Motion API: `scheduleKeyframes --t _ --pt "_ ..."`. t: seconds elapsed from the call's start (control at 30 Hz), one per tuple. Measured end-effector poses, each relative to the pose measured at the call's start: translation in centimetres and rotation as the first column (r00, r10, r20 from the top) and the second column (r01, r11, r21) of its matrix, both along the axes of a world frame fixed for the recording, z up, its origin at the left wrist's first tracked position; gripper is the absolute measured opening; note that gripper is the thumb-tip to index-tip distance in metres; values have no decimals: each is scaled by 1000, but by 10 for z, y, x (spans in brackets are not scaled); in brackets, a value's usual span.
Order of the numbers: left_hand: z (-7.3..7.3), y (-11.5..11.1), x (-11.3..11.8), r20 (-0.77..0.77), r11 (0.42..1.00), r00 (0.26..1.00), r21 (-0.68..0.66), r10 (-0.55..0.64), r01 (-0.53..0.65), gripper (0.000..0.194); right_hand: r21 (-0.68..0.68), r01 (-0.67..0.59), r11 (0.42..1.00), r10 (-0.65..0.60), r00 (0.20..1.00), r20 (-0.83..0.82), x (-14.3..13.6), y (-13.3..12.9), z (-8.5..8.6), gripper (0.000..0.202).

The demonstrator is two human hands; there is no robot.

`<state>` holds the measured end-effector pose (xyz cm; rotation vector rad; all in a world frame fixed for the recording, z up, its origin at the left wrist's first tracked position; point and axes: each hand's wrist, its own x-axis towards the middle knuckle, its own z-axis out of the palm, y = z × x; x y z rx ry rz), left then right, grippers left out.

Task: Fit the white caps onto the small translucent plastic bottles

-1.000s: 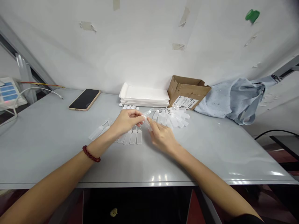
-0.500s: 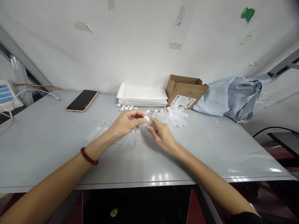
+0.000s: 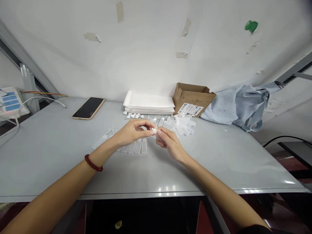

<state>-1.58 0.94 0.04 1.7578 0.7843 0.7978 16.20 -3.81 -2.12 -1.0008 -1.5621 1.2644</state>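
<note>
Above the middle of the table, my left hand (image 3: pixel 136 131) pinches a small white plastic piece (image 3: pixel 154 130) between thumb and fingertips. The fingers of my right hand (image 3: pixel 170 143) are closed on the same spot from the other side, curled around a translucent plastic piece that they mostly hide. Below my left hand lies a row of flat translucent plastic tubes (image 3: pixel 137 147) with thin necks. Another translucent tube (image 3: pixel 99 141) is left of the wrist, partly covered by it. Beyond my right hand, several similar tubes (image 3: pixel 184 126) are fanned out in a pile.
Small white caps (image 3: pixel 134 115) lie before a stack of white padded envelopes (image 3: pixel 149 100). To the right are an open cardboard box (image 3: pixel 193 97) and a light blue cloth (image 3: pixel 234 105). A phone (image 3: pixel 88 108) lies at the back left, near a white cable (image 3: pixel 46 97).
My hands have come closer together, and my right fingers have curled in around the translucent piece, which shows less now. The view has tilted slightly upward.
</note>
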Motion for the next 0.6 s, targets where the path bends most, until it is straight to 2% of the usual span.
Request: scheduleKeyframes --t 0.13,0.27,0.43,0.6 --pt "3 -3 3 -37 998 997 30 64 -62 23 308 75 948 -168 943 287 0 -3 -2 26" --pt "2 -5 4 -85 999 996 18 38 -37 30 435 53 899 -255 871 420 0 -4 -6 23" --pt "2 -6 3 -110 1000 994 0 9 -9 28 462 16 887 -263 839 476 1 -1 -12 22" --pt "3 -5 1 -135 999 990 -9 -38 37 27 377 23 926 -206 868 452 1 -2 -8 21"
